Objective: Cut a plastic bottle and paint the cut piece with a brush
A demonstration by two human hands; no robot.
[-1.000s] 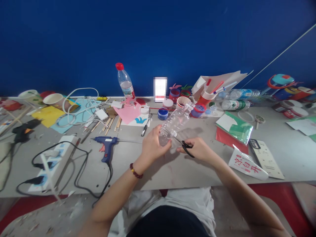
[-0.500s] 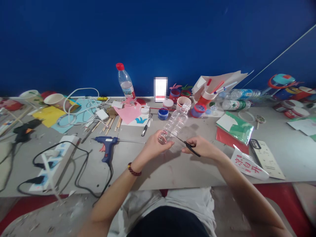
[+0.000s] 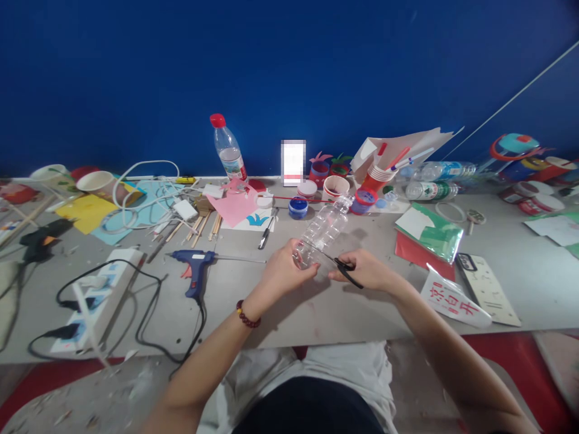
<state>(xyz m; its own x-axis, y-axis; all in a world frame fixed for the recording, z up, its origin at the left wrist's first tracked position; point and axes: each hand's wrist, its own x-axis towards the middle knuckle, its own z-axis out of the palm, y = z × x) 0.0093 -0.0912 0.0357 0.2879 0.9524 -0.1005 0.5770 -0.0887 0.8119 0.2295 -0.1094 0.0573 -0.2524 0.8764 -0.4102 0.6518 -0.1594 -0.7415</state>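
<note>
My left hand (image 3: pixel 289 265) curls its fingers round the base end of the clear plastic bottle (image 3: pixel 328 225), tilted over the grey table (image 3: pixel 344 322); my right hand (image 3: pixel 365 270) grips the black-handled scissors (image 3: pixel 347 272) (blade gap: I cannot tell). Smooth, flexing plastic could make the scissors skid—toward my left hand, close by. Versus half a second ago, the bottle's neck lies nearer the purple-and-red tub (image 3: pixel 364 202).

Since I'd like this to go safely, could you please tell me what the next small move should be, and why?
Probably ease the left hand slightly away from the scissors before any snip: it grips the clear bottle near the base, and the scissors, held in the right hand, point toward that grip.
</note>
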